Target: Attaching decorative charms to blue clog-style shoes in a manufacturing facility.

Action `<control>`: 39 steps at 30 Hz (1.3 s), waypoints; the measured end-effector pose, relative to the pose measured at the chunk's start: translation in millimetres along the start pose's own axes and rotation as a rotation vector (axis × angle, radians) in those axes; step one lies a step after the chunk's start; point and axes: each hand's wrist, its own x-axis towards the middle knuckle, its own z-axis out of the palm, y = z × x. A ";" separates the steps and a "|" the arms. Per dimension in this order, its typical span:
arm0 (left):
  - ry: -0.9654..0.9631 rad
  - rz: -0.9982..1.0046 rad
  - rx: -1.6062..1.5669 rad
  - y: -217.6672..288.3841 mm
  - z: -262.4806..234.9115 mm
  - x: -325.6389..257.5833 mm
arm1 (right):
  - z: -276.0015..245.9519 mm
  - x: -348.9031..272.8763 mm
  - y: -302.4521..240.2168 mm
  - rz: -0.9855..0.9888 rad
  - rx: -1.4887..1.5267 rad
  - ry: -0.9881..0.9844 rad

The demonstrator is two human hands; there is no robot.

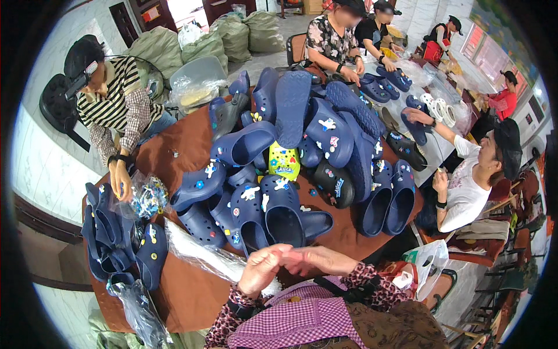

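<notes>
My left hand (260, 272) and my right hand (325, 260) meet at the near table edge, fingertips pinched together. Whatever lies between them is too small or hidden to make out. Just beyond my fingers stands a navy clog (283, 216) with its opening toward me and small charms on its upper. Another navy clog (249, 212) sits beside it on the left. A clear plastic bag (200, 249) with white contents reaches under my left hand. Behind these rises a heap of navy clogs, with a yellow dotted piece (283, 161) and a black clog (335, 185) among them.
Across the brown-covered table (186, 291), a person in stripes (119, 104) reaches to a bag of small charms (149, 196). More navy clogs (152, 256) lie left. At right, a person in white (471, 180) handles a clog. Large sacks (203, 49) stand behind.
</notes>
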 end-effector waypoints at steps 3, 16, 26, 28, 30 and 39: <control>0.025 -0.099 0.083 -7.5 7.1 -6.4 | -3.8 15.3 12.7 -0.231 0.542 0.258; 0.411 -0.032 0.018 -19.5 -41.2 -54.9 | -38.4 -6.8 1.5 -0.091 0.057 0.368; 0.344 -0.145 0.151 18.0 -15.9 -37.2 | -13.5 21.9 -20.0 -0.200 -1.153 0.532; 0.323 -0.179 0.163 20.3 -7.4 -29.8 | 2.2 40.5 -23.2 -0.374 -0.999 0.447; 0.280 -0.244 0.161 18.0 -3.4 -23.4 | 16.1 58.5 -17.8 -0.556 -0.784 0.339; 0.281 0.332 -0.074 19.8 -13.5 -10.7 | 18.9 57.3 -0.9 0.217 -0.378 -0.111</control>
